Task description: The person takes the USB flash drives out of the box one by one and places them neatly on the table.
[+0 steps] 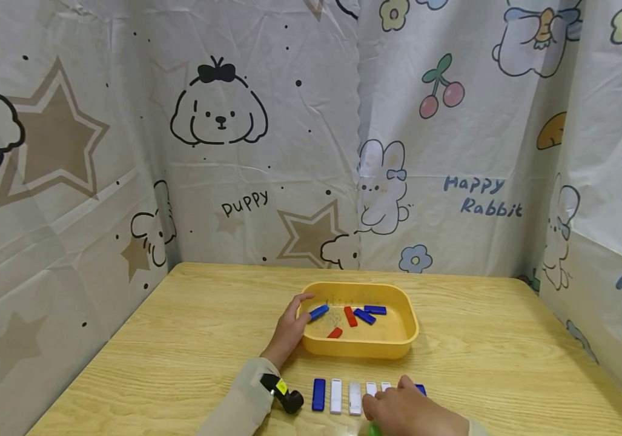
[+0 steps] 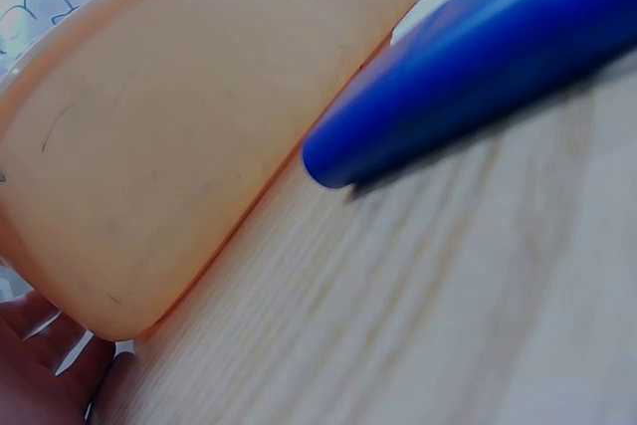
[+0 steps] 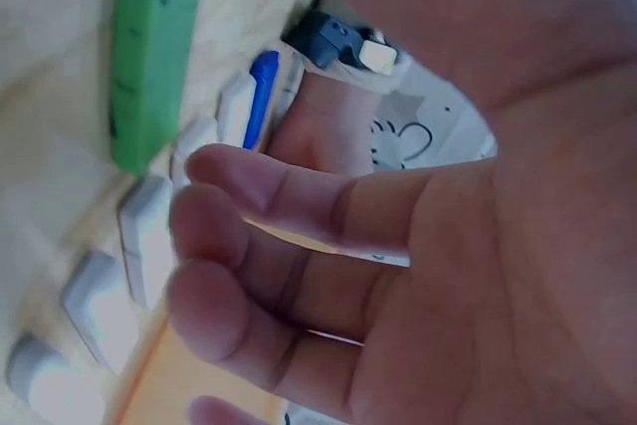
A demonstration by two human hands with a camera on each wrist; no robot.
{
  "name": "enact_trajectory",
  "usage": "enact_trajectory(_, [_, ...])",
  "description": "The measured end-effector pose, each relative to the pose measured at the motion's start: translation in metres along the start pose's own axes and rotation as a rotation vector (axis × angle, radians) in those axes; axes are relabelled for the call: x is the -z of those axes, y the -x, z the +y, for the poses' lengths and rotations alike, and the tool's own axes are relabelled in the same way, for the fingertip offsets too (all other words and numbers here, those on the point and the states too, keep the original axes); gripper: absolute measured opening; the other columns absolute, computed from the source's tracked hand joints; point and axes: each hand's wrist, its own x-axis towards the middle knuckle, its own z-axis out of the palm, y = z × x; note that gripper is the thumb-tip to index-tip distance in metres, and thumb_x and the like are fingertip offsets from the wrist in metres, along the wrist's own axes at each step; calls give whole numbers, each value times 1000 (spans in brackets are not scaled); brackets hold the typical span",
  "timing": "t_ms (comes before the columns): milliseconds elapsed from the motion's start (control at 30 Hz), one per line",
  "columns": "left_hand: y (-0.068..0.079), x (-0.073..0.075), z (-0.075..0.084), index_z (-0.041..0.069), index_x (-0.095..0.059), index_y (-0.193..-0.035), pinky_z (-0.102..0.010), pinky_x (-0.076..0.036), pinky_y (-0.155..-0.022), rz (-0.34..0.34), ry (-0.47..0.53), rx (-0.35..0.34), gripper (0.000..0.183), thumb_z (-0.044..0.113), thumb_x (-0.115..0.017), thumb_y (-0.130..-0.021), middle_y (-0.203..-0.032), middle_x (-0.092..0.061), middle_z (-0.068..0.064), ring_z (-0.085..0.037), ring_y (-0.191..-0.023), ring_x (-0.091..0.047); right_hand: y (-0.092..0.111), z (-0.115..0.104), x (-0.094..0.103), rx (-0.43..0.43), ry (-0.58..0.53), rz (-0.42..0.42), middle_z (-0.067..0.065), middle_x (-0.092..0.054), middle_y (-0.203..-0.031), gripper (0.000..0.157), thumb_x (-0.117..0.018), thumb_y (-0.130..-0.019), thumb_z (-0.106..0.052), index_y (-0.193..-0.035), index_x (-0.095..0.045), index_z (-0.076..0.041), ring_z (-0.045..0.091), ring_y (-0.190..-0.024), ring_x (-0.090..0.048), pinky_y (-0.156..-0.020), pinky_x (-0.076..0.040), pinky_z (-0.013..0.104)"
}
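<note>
In the head view my left hand [image 1: 287, 330] grips the left wall of a yellow plastic tray [image 1: 357, 349], its fingers at the rim. The left wrist view shows those fingers [image 2: 85, 375] against the tray's lower corner. My right hand [image 1: 406, 409] hovers over a row of small oblong blocks, partly hiding it. A blue block [image 1: 318, 395] and a white block [image 1: 335, 396] lie at the row's left. In the right wrist view the right fingers [image 3: 209, 311] are loosely bent with nothing between them; a green block [image 3: 159, 57] lies beyond them.
Inside the tray are several loose blocks, among them a red block [image 1: 350, 316] and a blue block [image 1: 375, 310]. The wooden table [image 1: 223, 303] meets printed cloth curtains [image 1: 267, 181] at the back and sides. A black camera [image 1: 289, 399] sits on the left wrist.
</note>
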Motion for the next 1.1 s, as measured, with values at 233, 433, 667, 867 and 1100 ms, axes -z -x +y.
enact_trajectory(233, [-3,-2,0,13,-53,-132,-54,-26,-109,-3,4,-26,42,8,-46,-91,-143,-47,-10,-32,-137,-35,12,6,21,58,-106,226,-16,-56,-84,45,-73,-71,-62,-98,-60,-28,9,-79,-45,-79,-37,42])
enact_trajectory(433, [0,-1,2,14,-52,-132,-53,-25,-110,-9,22,6,41,9,-45,-92,-144,-46,-8,-30,-138,-33,0,7,42,150,-51,426,-16,-55,-84,40,-74,-75,-54,-97,-62,-22,3,-72,-46,-69,-34,33])
enact_trajectory(667, [1,-1,1,14,-53,-132,-52,-27,-110,-7,12,-2,41,9,-45,-91,-143,-47,-9,-30,-136,-35,-24,12,56,175,-37,570,-7,-63,-90,39,-73,-78,-51,-96,-64,-18,8,-81,-56,-69,-41,34])
enact_trajectory(867, [0,-1,1,14,-53,-131,-53,-26,-110,2,-5,-5,41,9,-46,-91,-143,-47,-8,-29,-137,-35,-49,18,61,179,-26,625,-6,-62,-86,30,-74,-81,-42,-94,-64,-17,9,-76,-55,-68,-47,31])
enact_trajectory(1100, [1,1,1,13,-54,-131,-52,-27,-110,16,-3,-10,41,8,-47,-91,-141,-49,-9,-30,-135,-37,-81,28,63,148,-107,619,-2,-57,-78,22,-72,-85,-30,-96,-65,-11,13,-68,-49,-63,-44,29])
